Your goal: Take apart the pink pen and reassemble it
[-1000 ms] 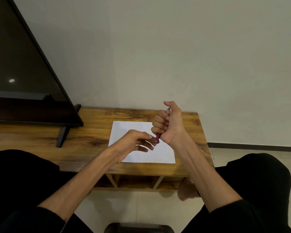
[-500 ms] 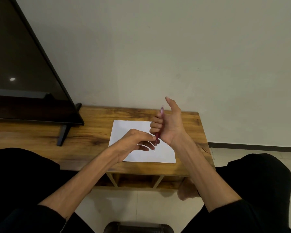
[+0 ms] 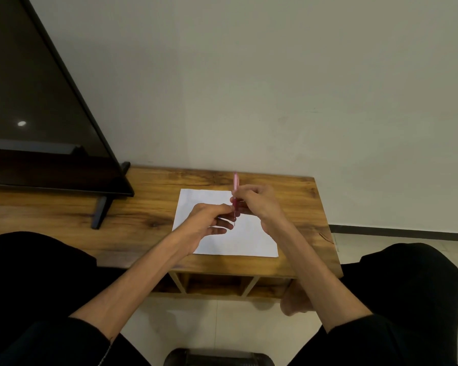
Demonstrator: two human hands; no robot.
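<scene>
TV [image 3: 37, 114] stands at left on the desk [image 3: 143, 215]. White paper [image 3: 238, 239] lies on the desk. Left hand [image 3: 206, 220], fingers curled, pinches at the pen's lower end; what it pinches is too small to tell. Pen [image 3: 235, 184] held upright above the paper, thin tip pointing down. Right hand [image 3: 257, 204] grips the pen barrel.

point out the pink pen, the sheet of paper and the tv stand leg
pink pen [image 3: 235, 182], head view, upper barrel above the right hand
sheet of paper [image 3: 245, 240], head view, bare lower middle
tv stand leg [image 3: 100, 212], head view, mid leg
</scene>
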